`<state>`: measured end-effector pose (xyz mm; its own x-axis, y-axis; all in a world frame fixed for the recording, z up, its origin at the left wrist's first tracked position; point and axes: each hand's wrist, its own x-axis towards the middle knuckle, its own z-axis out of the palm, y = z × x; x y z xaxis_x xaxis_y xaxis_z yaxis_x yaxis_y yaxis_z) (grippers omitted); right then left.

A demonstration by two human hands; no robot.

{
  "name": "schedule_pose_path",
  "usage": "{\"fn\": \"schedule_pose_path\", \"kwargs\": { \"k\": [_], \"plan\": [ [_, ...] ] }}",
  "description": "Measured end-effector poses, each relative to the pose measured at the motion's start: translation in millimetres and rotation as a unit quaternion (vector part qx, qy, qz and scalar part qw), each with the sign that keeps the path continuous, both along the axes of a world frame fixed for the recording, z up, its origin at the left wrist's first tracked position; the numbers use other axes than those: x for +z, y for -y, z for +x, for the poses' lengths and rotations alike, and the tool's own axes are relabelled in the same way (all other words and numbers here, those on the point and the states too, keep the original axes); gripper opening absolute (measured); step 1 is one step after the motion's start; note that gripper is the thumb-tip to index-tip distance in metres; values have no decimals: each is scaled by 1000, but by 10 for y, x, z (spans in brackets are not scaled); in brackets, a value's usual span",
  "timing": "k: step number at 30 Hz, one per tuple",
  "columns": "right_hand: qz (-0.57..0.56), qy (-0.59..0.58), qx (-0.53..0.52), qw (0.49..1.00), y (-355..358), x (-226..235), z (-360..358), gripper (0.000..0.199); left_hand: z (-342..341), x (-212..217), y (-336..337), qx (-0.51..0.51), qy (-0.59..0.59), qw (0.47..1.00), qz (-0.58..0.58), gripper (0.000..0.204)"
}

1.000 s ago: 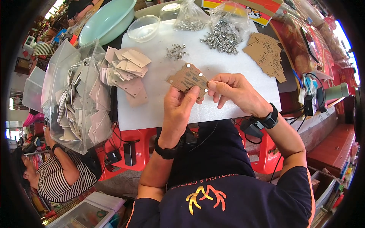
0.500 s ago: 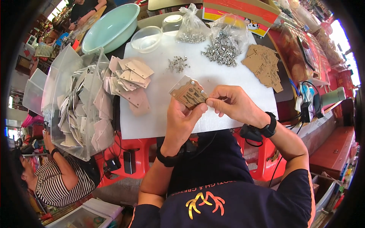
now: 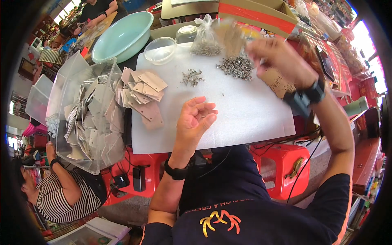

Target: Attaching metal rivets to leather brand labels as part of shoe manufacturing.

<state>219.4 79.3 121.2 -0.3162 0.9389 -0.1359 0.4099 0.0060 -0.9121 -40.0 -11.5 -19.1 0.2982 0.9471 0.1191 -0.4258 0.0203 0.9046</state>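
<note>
The brown card (image 3: pixel 232 36) is blurred just left of the right hand (image 3: pixel 277 57), above the big screw pile (image 3: pixel 238 67); whether its fingers clamp it I cannot tell. The left hand (image 3: pixel 196 120) hovers with fingers apart, empty. I judge one card is being put away; next needs another card. Two loose screw piles, one bag (image 3: pixel 205 41).

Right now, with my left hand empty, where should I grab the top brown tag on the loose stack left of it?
Probably pinch the top brown tag by its free right edge, coming from the right and above: it lies flat, overlapping the stack, and that edge faces your open left hand.
</note>
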Motion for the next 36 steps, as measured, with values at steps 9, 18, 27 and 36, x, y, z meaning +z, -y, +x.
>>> {"fn": "schedule_pose_path", "kwargs": {
  "k": [9,18,27,36],
  "plan": [
    [132,-134,-159,969,-1025,352,971,21,-13,-31,-13,14,7,1000,-25,31],
    [65,316,127,938,-276,-21,41,22,-27,-77,17,16,2,1000,8,23],
    [194,504,150,828,-515,-227,112,28,-42,-109,40,9,-26,999,38,18],
    [124,553,51,822,-88,-622,651,51,-66,-120,45,7,-22,999,48,18]
  ]
}}
